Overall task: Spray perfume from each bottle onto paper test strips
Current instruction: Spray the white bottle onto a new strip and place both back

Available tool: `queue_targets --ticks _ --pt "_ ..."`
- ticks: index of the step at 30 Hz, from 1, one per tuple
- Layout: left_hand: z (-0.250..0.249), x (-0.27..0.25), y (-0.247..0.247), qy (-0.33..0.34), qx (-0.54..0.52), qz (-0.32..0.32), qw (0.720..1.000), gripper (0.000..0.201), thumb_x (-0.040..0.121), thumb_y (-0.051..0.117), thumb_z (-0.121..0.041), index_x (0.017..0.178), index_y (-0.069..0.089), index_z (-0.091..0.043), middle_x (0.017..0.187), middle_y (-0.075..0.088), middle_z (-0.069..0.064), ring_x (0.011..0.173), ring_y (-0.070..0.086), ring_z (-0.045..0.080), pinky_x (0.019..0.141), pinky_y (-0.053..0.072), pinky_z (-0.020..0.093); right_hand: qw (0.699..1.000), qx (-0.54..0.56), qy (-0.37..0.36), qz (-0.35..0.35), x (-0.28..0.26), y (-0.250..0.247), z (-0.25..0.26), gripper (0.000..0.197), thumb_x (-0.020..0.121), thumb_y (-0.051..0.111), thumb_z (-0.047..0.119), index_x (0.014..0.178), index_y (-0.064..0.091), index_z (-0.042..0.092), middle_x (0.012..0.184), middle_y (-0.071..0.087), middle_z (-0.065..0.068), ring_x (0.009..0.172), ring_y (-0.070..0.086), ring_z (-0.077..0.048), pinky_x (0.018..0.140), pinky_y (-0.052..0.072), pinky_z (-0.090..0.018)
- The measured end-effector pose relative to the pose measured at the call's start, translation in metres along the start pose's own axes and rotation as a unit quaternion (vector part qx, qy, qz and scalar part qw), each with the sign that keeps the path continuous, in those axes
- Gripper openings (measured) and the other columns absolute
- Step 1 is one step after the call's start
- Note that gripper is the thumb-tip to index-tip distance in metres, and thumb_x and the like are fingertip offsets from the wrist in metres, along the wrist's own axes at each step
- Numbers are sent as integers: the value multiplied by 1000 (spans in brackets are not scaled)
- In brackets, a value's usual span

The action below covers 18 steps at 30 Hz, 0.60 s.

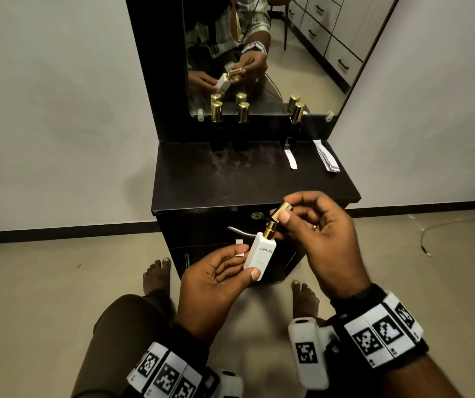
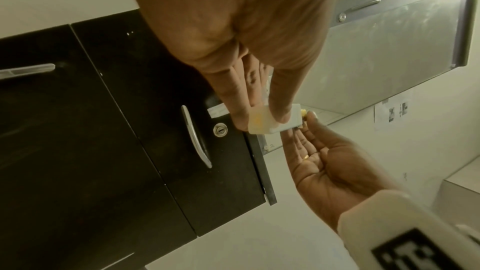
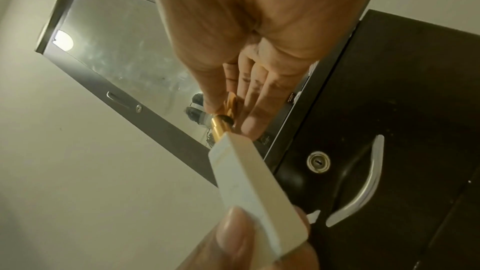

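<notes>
The left hand [image 1: 216,271] grips the white bottle [image 1: 258,261] tilted in front of the bench [image 1: 230,179], steadying it, while the right hand [image 1: 316,237] pinches its gold cap [image 1: 281,212], apparently to uncap for spraying.

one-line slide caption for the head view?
Left hand holds a white bottle while right hand pinches its gold cap.
</notes>
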State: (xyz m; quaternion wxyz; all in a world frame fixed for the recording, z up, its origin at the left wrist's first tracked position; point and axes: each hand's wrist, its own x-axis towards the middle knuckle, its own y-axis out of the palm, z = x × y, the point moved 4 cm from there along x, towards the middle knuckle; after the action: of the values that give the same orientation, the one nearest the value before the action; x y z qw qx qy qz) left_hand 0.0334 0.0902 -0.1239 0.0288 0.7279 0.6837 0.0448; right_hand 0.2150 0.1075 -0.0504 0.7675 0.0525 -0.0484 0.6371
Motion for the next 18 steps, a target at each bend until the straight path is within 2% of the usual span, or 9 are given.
queue_targets --ticks 2,5,9,14,18 --pt "0 0 0 0 2 3 1000 40 72 80 2 108 72 -13 102 77 1 97 73 11 82 59 24 1000 -2 -7 2 -2 1 1 17 91 66 -1 106 65 7 88 74 -13 82 74 -21 75 64 -37" --pt "0 0 -1 -4 -3 4 1000 41 72 80 3 106 72 -19 101 77 1 98 73 12 83 59 24 1000 -19 -21 14 -2 0 4 18 91 67 -1 106 65 8 91 74 -15 84 75 -22 77 64 -37" --pt "0 0 1 -9 4 7 1000 41 72 81 1 105 71 -21 103 76 0 99 72 10 83 59 24 994 -93 -49 32 -4 0 5 21 90 70 1 108 67 8 94 74 -6 87 74 -19 79 62 -31" --pt "3 2 1 -21 -9 4 1000 40 71 81 2 103 72 -20 102 76 2 98 73 12 81 58 22 988 -133 -66 35 -10 0 0 17 92 68 4 106 69 12 98 74 0 94 72 -12 80 59 -22" --pt "2 1 1 -19 10 5 1000 40 71 82 -1 101 71 -25 102 76 -1 98 72 9 79 58 20 985 -153 -70 38 -14 0 -6 16 96 64 6 107 70 16 101 74 8 100 70 -7 82 56 -18"
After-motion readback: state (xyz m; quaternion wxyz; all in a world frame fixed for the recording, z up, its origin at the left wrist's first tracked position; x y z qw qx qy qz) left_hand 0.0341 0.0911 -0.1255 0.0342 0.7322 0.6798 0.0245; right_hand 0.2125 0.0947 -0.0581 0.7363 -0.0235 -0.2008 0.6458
